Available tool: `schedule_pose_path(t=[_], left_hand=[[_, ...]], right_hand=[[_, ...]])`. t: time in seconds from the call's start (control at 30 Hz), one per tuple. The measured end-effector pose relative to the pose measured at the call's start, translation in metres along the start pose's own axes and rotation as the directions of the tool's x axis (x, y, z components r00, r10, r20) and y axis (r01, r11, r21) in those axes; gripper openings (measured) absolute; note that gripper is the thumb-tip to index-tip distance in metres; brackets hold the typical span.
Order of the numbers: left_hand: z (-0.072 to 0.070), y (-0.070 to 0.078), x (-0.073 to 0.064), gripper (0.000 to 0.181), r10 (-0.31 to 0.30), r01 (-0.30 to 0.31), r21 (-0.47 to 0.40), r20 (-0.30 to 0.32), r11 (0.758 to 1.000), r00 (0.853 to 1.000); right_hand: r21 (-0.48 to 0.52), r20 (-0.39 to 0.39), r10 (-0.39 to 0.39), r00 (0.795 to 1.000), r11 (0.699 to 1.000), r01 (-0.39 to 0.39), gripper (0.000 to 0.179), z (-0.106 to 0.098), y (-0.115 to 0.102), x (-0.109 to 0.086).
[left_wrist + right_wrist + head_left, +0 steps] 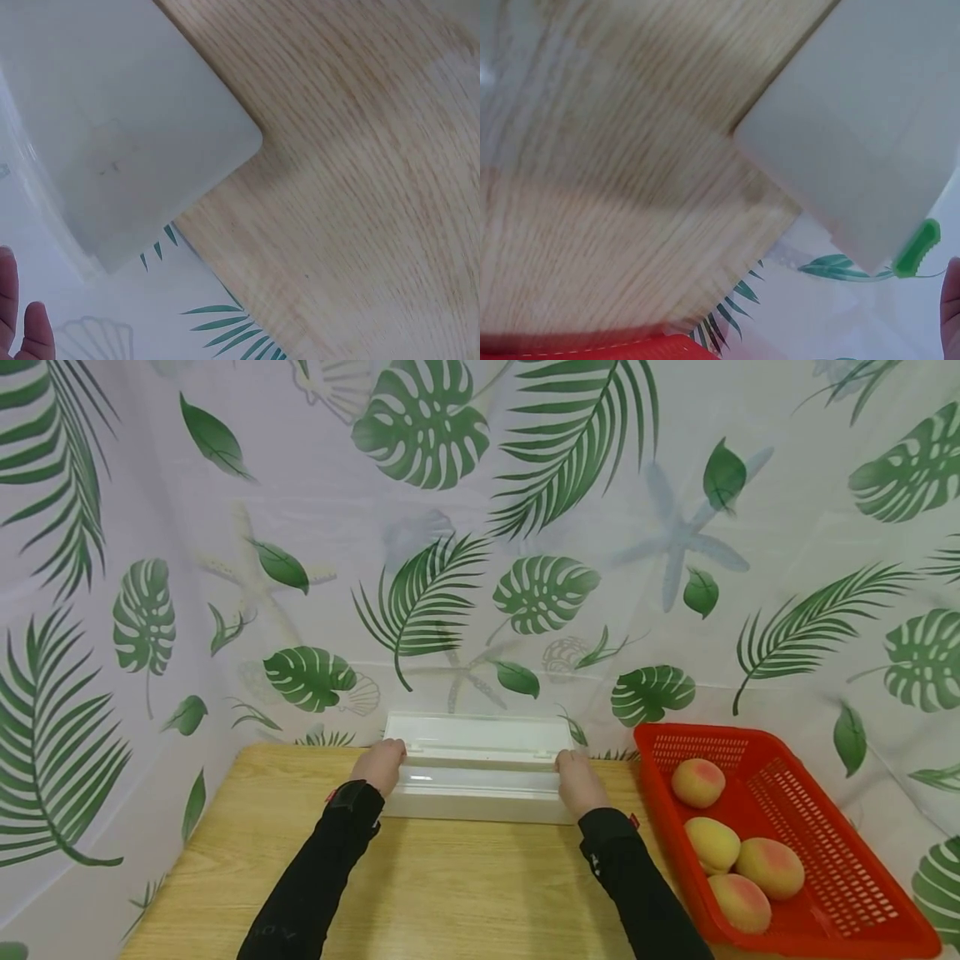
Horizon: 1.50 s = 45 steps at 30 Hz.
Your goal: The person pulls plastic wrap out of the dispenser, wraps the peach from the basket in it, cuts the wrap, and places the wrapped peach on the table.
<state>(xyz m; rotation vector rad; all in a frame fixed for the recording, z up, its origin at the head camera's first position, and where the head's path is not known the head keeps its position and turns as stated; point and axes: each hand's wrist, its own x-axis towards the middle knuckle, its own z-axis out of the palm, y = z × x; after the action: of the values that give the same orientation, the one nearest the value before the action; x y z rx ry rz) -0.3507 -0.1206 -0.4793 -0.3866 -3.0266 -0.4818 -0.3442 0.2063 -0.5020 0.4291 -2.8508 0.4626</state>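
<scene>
Both arms, in black sleeves (306,881), reach forward from the near side, and they lean a little towards each other. The left hand (378,767) is at the left end of a long white box (480,808), and the right hand (582,783) is at its right end. On each hand the fingers are bent inward, at the 2 ends of the raised lid (476,730); I cannot tell if they are clamped on it or only touching.

The box lies at the far edge of the wooden table (480,881). Its long axis runs from left to right, along this edge. The open side looks upward and to the near side, and the lid stands at the far side, in front of the leaf-printed cloth (315,485). The right wrist view shows a green piece (917,249) at the box's right end.

To the right, a red basket (678,858) holds 4 peaches (770,868).
</scene>
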Motion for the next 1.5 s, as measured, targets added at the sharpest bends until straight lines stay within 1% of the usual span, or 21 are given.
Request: schedule_pose_path(t=[0.17, 0.27, 0.4, 0.57, 0.63, 0.77, 0.87, 0.97, 1.03, 1.1, 1.2, 1.3, 1.4, 1.5], left_hand=[[-0.001, -0.001, 0.004, 0.005, 0.003, -0.002, 0.026, -0.011, 1.000, 1.000], [-0.004, 0.000, 0.003, 0.005, 0.012, -0.011, 0.034, -0.025, 0.999, 1.000], [-0.009, 0.002, 0.001, 0.005, 0.030, -0.028, 0.030, -0.051, 0.999, 0.998], [-0.015, 0.005, -0.001, 0.007, 0.047, -0.044, 0.038, -0.070, 0.998, 0.996], [-0.016, 0.005, -0.001, 0.008, 0.050, -0.047, 0.044, -0.074, 0.998, 0.996], [-0.017, 0.003, -0.001, 0.009, 0.058, -0.056, 0.033, -0.060, 0.998, 0.997], [-0.018, 0.001, -0.001, 0.009, 0.056, -0.056, -0.002, -0.034, 0.998, 0.998], [-0.019, 0.000, -0.001, 0.010, 0.045, -0.046, -0.027, -0.021, 0.999, 0.999], [-0.020, -0.001, -0.001, 0.010, 0.045, -0.046, -0.035, -0.018, 0.998, 0.999], [-0.021, 0.000, -0.002, 0.010, 0.053, -0.053, -0.038, -0.015, 0.998, 0.998], [-0.023, 0.002, -0.005, 0.010, 0.072, -0.073, -0.040, -0.020, 0.997, 0.997], [-0.025, 0.004, -0.007, 0.009, 0.076, -0.077, -0.037, -0.024, 0.996, 0.997], [-0.024, 0.004, -0.005, 0.008, 0.071, -0.072, -0.060, -0.010, 0.996, 0.997], [-0.017, -0.004, 0.002, 0.006, 0.108, -0.108, -0.086, -0.001, 0.990, 0.994]], right_hand=[[0.011, -0.009, 0.008, 1.000, 1.000, -0.008, 0.020, -0.006, 0.000, 0.000], [-0.003, -0.023, -0.002, 1.000, 1.000, 0.002, 0.021, -0.009, 0.000, 0.000], [-0.026, -0.058, -0.038, 0.998, 0.999, 0.037, 0.024, -0.013, 0.000, 0.001], [-0.023, -0.078, -0.077, 0.994, 0.997, 0.075, 0.025, -0.018, 0.001, 0.002], [-0.015, -0.071, -0.097, 0.993, 0.995, 0.096, 0.024, -0.020, 0.003, 0.003], [-0.006, -0.036, -0.153, 0.988, 0.988, 0.153, 0.013, -0.026, 0.005, 0.004], [-0.065, 0.017, -0.228, 0.974, 0.971, 0.229, 0.017, -0.032, 0.004, 0.004], [-0.146, 0.080, -0.302, 0.950, 0.939, 0.311, 0.028, -0.036, 0.002, 0.003], [-0.175, 0.111, -0.329, 0.938, 0.922, 0.344, 0.033, -0.038, 0.000, 0.001], [-0.181, 0.140, -0.347, 0.928, 0.912, 0.368, 0.038, -0.039, -0.001, -0.003], [-0.194, 0.162, -0.381, 0.910, 0.892, 0.408, 0.039, -0.040, 0.000, -0.008], [-0.210, 0.158, -0.418, 0.894, 0.871, 0.445, 0.035, -0.040, 0.002, -0.010], [-0.218, 0.119, -0.452, 0.884, 0.857, 0.467, 0.025, -0.038, 0.003, -0.010], [-0.227, 0.065, -0.482, 0.874, 0.845, 0.484, 0.016, -0.036, 0.004, -0.008]])
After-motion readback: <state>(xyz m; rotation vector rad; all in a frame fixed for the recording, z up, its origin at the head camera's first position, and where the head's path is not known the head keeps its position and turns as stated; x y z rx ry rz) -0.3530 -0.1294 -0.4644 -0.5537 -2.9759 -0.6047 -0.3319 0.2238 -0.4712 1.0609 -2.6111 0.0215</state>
